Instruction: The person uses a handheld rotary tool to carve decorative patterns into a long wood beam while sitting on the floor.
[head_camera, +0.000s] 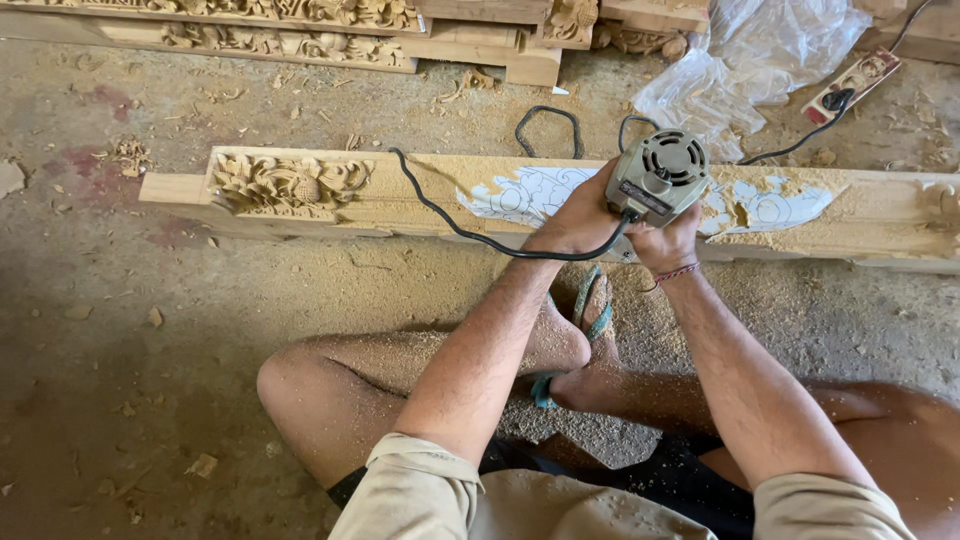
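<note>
Both hands clamp the grey power tool (657, 178), left hand (578, 215) on its near side, right hand (668, 243) beneath, pressing it down onto the long wooden beam (400, 200) where a paper pattern (525, 195) marks the cut. Its black cord (450, 220) trails over the beam. Sawdust covers the concrete floor (150, 350)

You are stretching both forearms forward and down, converging ahead of your crossed legs; your left hand (578, 218) and right hand (668, 243) are curling closed, fingers clamped tight, side by side.
</note>
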